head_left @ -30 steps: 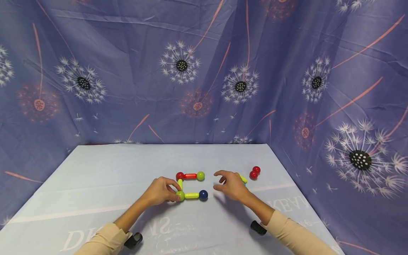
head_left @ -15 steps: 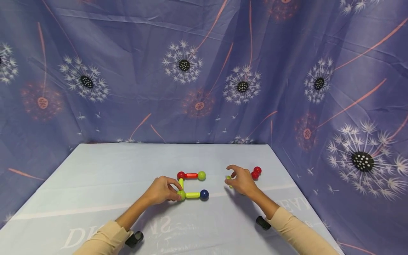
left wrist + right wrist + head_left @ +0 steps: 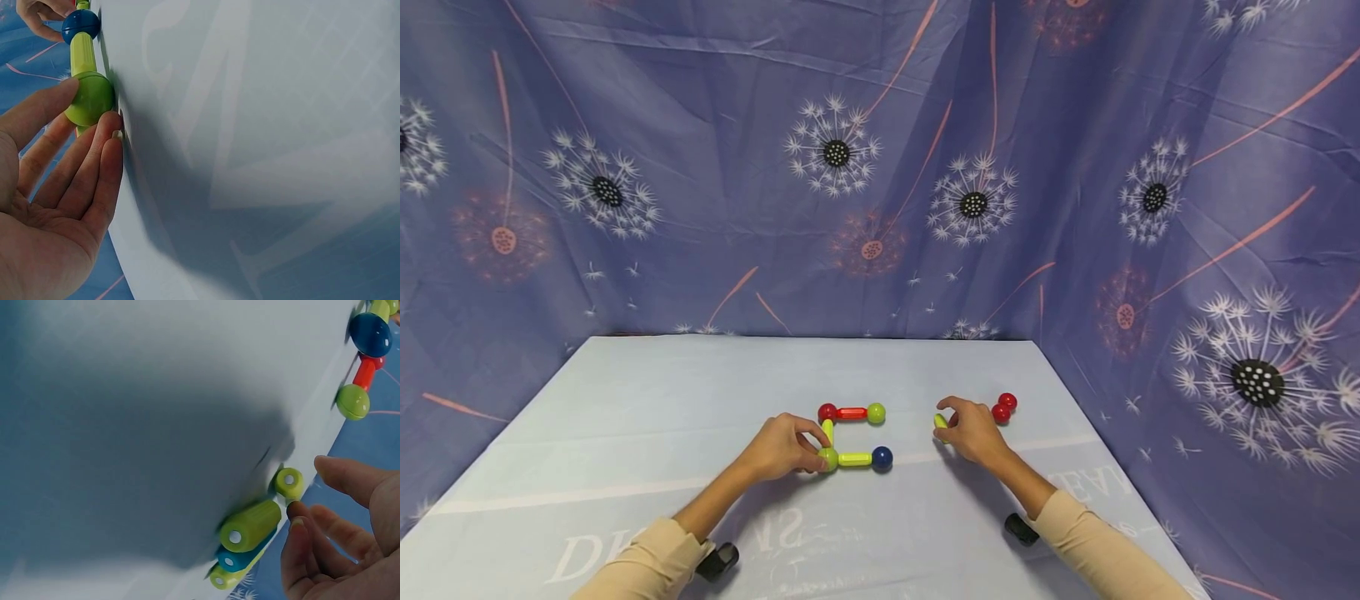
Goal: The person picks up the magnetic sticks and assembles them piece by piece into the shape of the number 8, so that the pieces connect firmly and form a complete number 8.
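Observation:
My left hand (image 3: 782, 448) pinches a green ball (image 3: 90, 100) between thumb and fingers. That ball is the near left corner of a C-shaped magnetic ball-and-rod figure. A yellow-green rod (image 3: 855, 460) runs from it to a dark blue ball (image 3: 882, 458); another (image 3: 827, 431) leads to a red ball (image 3: 827, 413). Beyond the red ball come a red rod (image 3: 852, 413) and a second green ball (image 3: 876, 413). My right hand (image 3: 973, 429) hovers, thumb and fingers apart, around a loose yellow-green rod (image 3: 289, 482); whether a fingertip touches it I cannot tell.
Beside the right hand lie more loose rods: a yellow-green one (image 3: 253, 526), a blue one (image 3: 231, 559) and another yellow-green one (image 3: 220, 578). Two red balls (image 3: 1002, 412) sit farther right. A patterned curtain (image 3: 737, 208) borders the pale table (image 3: 700, 375).
My right hand has moved right, away from the figure to the loose rods, and its index finger has come down toward one rod. The left hand keeps its hold on the green ball.

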Action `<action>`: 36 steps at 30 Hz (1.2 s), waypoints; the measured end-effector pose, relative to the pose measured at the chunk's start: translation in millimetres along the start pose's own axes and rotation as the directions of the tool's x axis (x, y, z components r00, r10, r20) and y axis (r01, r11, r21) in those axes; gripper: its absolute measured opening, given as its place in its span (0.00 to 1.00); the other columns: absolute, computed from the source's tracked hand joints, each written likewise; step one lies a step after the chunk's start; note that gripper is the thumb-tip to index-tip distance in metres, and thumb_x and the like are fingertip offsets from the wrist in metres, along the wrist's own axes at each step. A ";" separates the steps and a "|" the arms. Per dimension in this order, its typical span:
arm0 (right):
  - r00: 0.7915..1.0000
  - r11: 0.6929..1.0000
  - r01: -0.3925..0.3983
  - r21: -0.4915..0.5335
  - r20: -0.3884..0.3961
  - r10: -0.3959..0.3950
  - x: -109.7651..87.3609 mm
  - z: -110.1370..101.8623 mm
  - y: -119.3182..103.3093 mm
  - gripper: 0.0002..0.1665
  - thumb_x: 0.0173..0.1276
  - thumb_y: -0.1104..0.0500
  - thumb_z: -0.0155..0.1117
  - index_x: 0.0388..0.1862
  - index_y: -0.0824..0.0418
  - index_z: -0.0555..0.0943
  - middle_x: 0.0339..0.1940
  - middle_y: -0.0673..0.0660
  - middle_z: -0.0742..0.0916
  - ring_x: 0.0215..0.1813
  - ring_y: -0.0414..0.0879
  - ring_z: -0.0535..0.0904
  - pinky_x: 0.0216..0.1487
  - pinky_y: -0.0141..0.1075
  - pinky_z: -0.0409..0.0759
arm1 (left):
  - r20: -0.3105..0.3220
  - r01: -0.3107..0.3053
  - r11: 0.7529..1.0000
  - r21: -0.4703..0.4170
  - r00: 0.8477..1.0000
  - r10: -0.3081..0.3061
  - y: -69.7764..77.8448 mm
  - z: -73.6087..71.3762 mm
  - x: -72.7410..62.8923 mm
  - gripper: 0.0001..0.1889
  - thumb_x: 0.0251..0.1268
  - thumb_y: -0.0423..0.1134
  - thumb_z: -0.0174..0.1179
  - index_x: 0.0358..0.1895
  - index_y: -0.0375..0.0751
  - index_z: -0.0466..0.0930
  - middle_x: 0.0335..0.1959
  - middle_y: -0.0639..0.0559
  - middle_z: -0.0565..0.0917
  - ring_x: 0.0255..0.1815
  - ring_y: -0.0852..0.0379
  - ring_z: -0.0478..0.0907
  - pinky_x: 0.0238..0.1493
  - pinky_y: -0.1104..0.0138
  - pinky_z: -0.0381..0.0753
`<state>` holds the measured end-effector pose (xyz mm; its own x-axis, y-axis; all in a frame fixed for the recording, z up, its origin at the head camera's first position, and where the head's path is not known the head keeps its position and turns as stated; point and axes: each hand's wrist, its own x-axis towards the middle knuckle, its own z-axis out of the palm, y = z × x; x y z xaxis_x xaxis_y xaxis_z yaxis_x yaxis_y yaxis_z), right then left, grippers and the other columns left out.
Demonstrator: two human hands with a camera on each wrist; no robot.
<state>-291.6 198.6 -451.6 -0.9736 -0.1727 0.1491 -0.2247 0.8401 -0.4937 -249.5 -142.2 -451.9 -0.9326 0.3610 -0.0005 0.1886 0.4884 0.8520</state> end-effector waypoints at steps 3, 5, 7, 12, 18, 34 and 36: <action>1.000 1.000 0.002 -0.005 0.003 -0.002 -0.8 1.1 0.1 0.25 0.57 0.61 0.78 0.54 0.61 0.84 0.27 0.53 0.86 0.28 0.44 0.77 0.31 0.37 0.76 | 0.000 0.003 1.000 0.001 1.000 -0.003 0.6 -0.3 0.3 0.12 0.48 0.35 0.79 0.38 0.40 0.89 0.28 0.50 0.90 0.27 0.60 0.85 0.28 0.65 0.82; 1.000 1.000 0.008 -0.005 -0.001 -0.008 -1.2 1.5 0.1 0.24 0.57 0.62 0.77 0.54 0.61 0.85 0.27 0.53 0.86 0.27 0.44 0.77 0.30 0.36 0.76 | 0.000 0.005 1.000 0.002 1.000 -0.005 0.9 -0.4 0.6 0.12 0.48 0.35 0.79 0.38 0.40 0.89 0.28 0.50 0.90 0.27 0.60 0.85 0.28 0.65 0.82; 1.000 1.000 0.020 -0.007 -0.011 -0.020 -1.5 1.6 -0.4 0.22 0.57 0.63 0.77 0.53 0.61 0.85 0.27 0.54 0.86 0.27 0.44 0.77 0.29 0.36 0.76 | -0.001 0.004 1.000 0.001 1.000 -0.004 1.0 -0.5 0.3 0.12 0.48 0.35 0.79 0.37 0.40 0.89 0.28 0.50 0.90 0.27 0.60 0.85 0.27 0.65 0.82; 1.000 1.000 0.021 -0.013 -0.018 -0.021 0.0 3.5 -0.6 0.21 0.58 0.64 0.76 0.52 0.61 0.85 0.27 0.54 0.86 0.26 0.44 0.76 0.28 0.36 0.76 | 0.000 0.001 1.000 -0.007 1.000 -0.001 0.7 -0.3 -0.5 0.13 0.48 0.35 0.79 0.38 0.40 0.89 0.28 0.49 0.90 0.27 0.60 0.85 0.27 0.64 0.82; 1.000 1.000 -0.003 -0.007 -0.002 0.002 0.6 7.5 2.9 0.21 0.58 0.64 0.76 0.52 0.62 0.85 0.25 0.53 0.85 0.25 0.43 0.75 0.27 0.35 0.75 | 0.000 0.001 1.000 -0.004 1.000 -0.001 0.7 0.5 -0.6 0.13 0.47 0.35 0.79 0.38 0.39 0.89 0.28 0.49 0.90 0.26 0.60 0.85 0.27 0.64 0.82; 0.999 0.998 -0.011 -0.068 0.050 0.014 5.5 8.4 -0.4 0.23 0.59 0.61 0.75 0.54 0.60 0.85 0.29 0.55 0.88 0.30 0.43 0.80 0.31 0.36 0.78 | 0.002 0.020 1.000 0.000 1.000 -0.020 2.7 -0.4 0.2 0.12 0.48 0.34 0.79 0.37 0.40 0.89 0.27 0.50 0.90 0.26 0.59 0.84 0.27 0.64 0.82; 0.998 0.997 -0.022 -0.074 0.064 0.027 6.5 8.3 -0.9 0.22 0.59 0.61 0.75 0.54 0.59 0.85 0.31 0.55 0.89 0.31 0.43 0.80 0.33 0.37 0.79 | 0.000 0.020 1.000 0.006 1.000 -0.020 3.3 -0.7 0.6 0.12 0.48 0.34 0.79 0.37 0.41 0.89 0.27 0.50 0.90 0.26 0.60 0.84 0.27 0.64 0.82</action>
<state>-298.1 192.5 -457.3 -0.9799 -0.1826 0.0807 -0.1995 0.8797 -0.4317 -249.6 -140.9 -448.7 -0.9361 0.3513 -0.0179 0.1715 0.5000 0.8489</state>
